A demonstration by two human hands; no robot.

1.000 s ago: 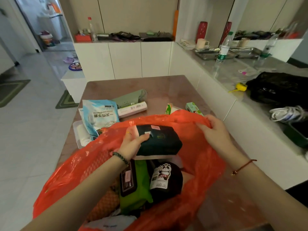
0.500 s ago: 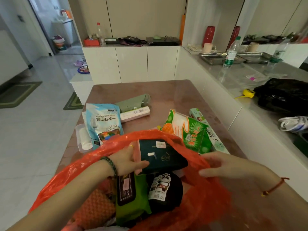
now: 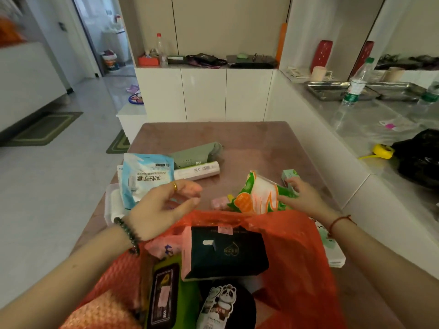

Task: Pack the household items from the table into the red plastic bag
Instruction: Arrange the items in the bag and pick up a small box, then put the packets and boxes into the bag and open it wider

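I see a smooth brown table (image 3: pixel 249 143). The crinkly red plastic bag (image 3: pixel 297 257) sits near me on it, a soft dark pack (image 3: pixel 225 252) inside. The right hand (image 3: pixel 306 200) grips a shiny green packet (image 3: pixel 256 198) just past the bag. The left hand (image 3: pixel 164 210) hangs loose, empty.

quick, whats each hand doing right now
Left hand: open, holding nothing.
Right hand: gripping the green and orange packet.
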